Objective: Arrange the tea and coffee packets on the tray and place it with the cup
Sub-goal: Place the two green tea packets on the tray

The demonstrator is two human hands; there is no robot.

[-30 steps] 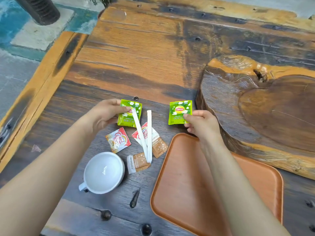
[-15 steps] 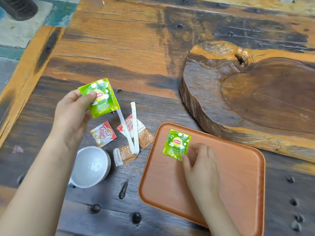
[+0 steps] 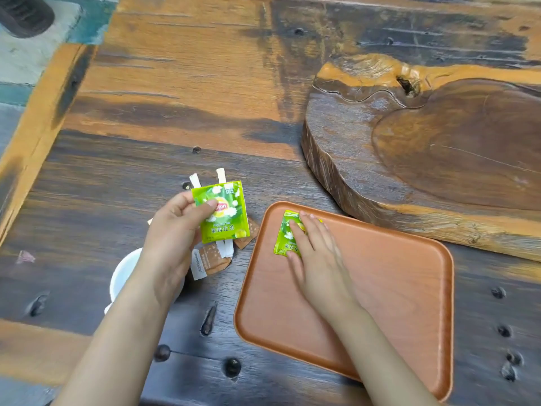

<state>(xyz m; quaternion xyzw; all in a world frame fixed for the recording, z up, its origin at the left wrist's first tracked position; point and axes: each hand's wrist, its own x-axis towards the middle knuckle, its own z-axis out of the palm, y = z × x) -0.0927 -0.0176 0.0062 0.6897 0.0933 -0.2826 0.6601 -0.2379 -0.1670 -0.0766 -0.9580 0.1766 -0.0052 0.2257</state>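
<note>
Orange-brown tray (image 3: 380,288): rectangular, rounded corners, shallow raised rim, matte wood-grain face, flat on the dark plank desk (image 3: 117,186) just beside a thick carved wooden slab (image 3: 424,142). One green tea packet (image 3: 285,235) flat in the tray's upper left corner, glossy lime-green foil with white flowers and white print, partly covered. Right hand (image 3: 316,253) laid flat on it, fingers stretched out and together, palm down, pinning rather than pinching. Second green tea packet (image 3: 224,213) raised above the desk, front showing: yellow Lipton badge, white blossoms, white characters low down. Left hand (image 3: 175,230) clamped on its left edge, thumb across the face. Under it, two white sticks (image 3: 221,174) and brown sachets (image 3: 210,260) on the desk. White cup (image 3: 124,276) at lower left, mostly hidden behind the left wrist.
</note>
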